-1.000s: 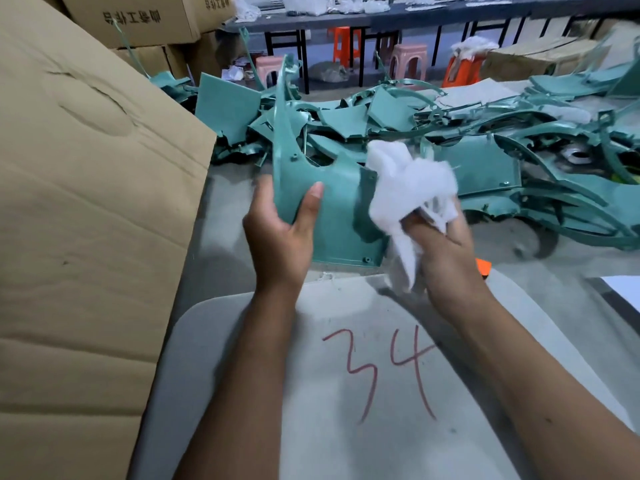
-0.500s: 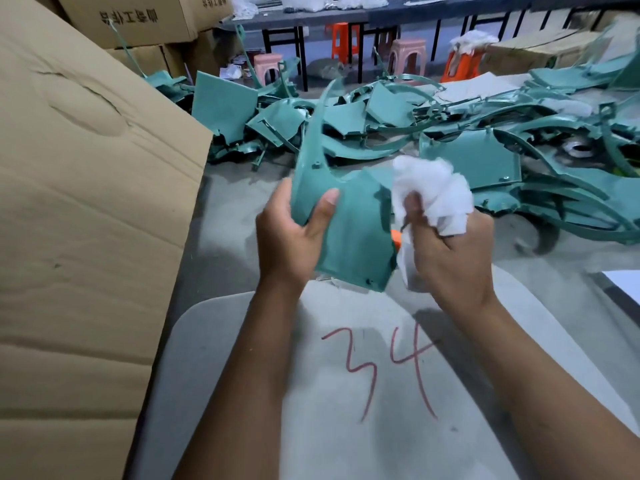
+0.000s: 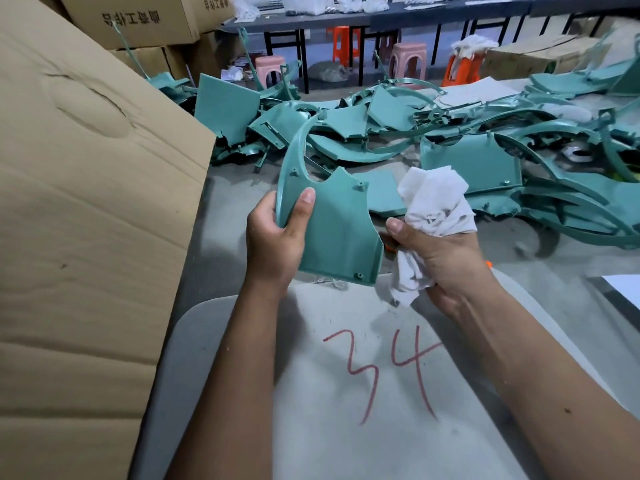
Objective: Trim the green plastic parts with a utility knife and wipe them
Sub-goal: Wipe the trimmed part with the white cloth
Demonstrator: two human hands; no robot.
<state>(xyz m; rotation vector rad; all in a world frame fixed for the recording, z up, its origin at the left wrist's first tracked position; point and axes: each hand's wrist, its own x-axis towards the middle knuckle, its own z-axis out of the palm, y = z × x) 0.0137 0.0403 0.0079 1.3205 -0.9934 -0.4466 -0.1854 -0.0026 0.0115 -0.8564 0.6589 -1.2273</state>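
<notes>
The left hand (image 3: 275, 237) grasps one green plastic part (image 3: 337, 230) at its left edge, thumb laid across the face and fingers curled behind. The part is held clear of the table (image 3: 228, 216), face toward the camera, with a curved arm rising from its upper left corner toward 12 o'clock. Small raised bosses show near its top and lower right corners.

The right hand (image 3: 446, 258) is clenched around a crumpled white cloth (image 3: 436, 202). The cloth bulges out above the fist and a tail hangs below it. Cloth and part sit just beside each other, not touching. A small orange object (image 3: 390, 248) shows between the part's right edge and the right hand; it may be the utility knife, but too little is exposed to confirm.

Below both hands, at 6 o'clock, lies a grey pad (image 3: 346, 393) marked "34" in red.

From 12 to 3 o'clock, a pile of green plastic parts (image 3: 485, 161) covers the table, flat panels and curved strips tangled together.

At 9 o'clock stands a large cardboard panel (image 3: 86, 237); its contents, if any, are hidden. At 11 o'clock, closed cardboard boxes (image 3: 138, 22) are stacked. At 1 o'clock, an open cardboard box (image 3: 540, 57) sits behind the pile, white rags (image 3: 472, 43) heaped beside it on an orange stool (image 3: 462, 69).
</notes>
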